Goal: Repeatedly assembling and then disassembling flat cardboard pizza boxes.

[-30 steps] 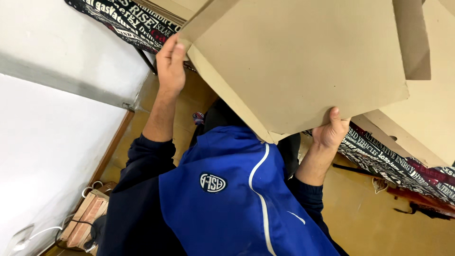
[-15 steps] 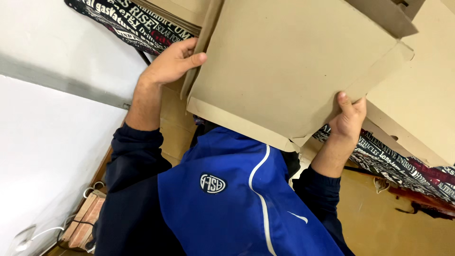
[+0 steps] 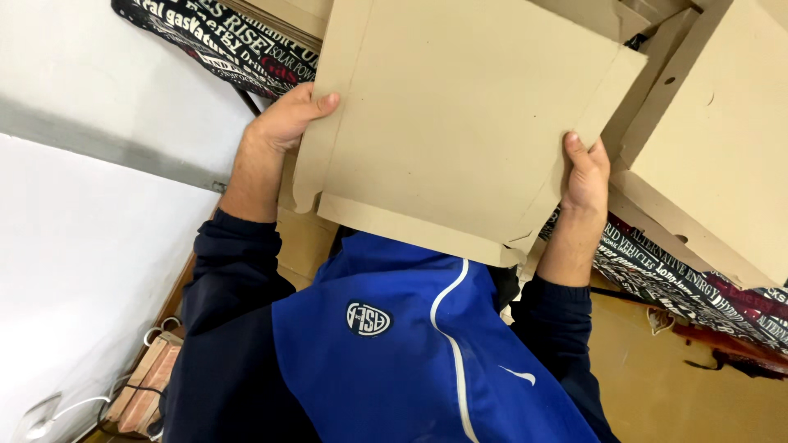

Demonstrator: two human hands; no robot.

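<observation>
Grip: both hands are clamping a flat cardboard sheet (image 3: 460, 123) by its opposite side edges, fingers wrapped behind and thumbs lying on the near face.
Cardboard sheet: it is hanging in front of the person's chest, above the blue jacket (image 3: 410, 353), tilted with its lower flap pointing toward the body. It is a die-cut box blank, with folded side flaps and a long bottom flap.
Cardboard stack: more tan blanks (image 3: 722, 148) are lying just beside the held sheet on the right, resting on a dark cloth with white lettering (image 3: 673, 271).
Wall: a white wall (image 3: 74, 246) is running along the left side, with brown flooring (image 3: 681, 385) showing lower right.
Left hand: the left hand (image 3: 283, 123) is pinching the narrow side flap near the upper corner, thumb pressing flat across the fold.
Right hand: the right hand (image 3: 587, 172) is holding the opposite edge lower down, thumb pointing up along the crease.
Handling, as a judgement: the sheet is looking light and fairly stiff across its main panel, but the flaps are likely bending at their scored lines. It is seeming dry and matte, so slipping is unlikely; creasing or tearing at the notched corners is the likelier risk.
Where to hold: gripping the main panel just inside the folds is probably steadier than holding the flaps alone.
</observation>
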